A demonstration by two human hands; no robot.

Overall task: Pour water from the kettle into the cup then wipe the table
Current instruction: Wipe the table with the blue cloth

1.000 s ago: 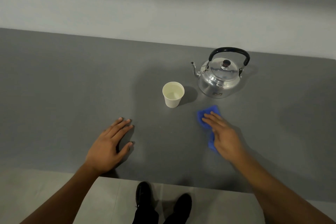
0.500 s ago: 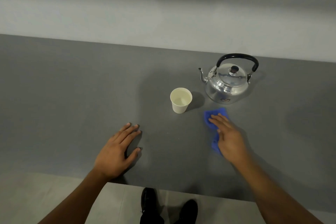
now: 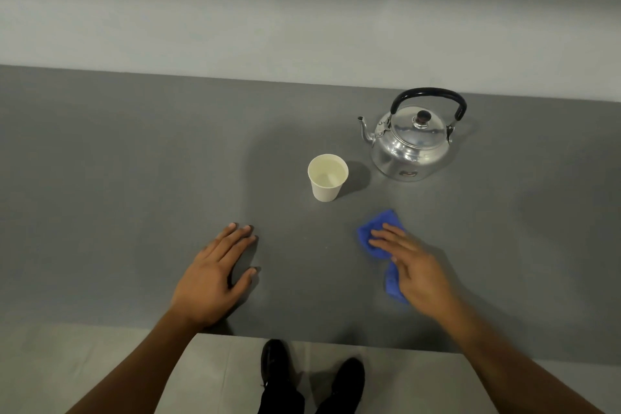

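A shiny metal kettle with a black handle stands upright on the grey table, spout pointing left. A white paper cup with water in it stands in front and to the left of the kettle. My right hand lies flat on a blue cloth, pressing it on the table in front of the kettle; the cloth shows past my fingers and under my palm. My left hand rests flat on the table near the front edge, fingers apart, holding nothing.
The table's front edge runs just behind my wrists, with pale floor and my two dark shoes below it. A light wall rises behind the table's far edge.
My right hand and the blue cloth have slid a little to the left and toward me, farther from the kettle. The view has shifted slightly. My left hand stays flat on the table.
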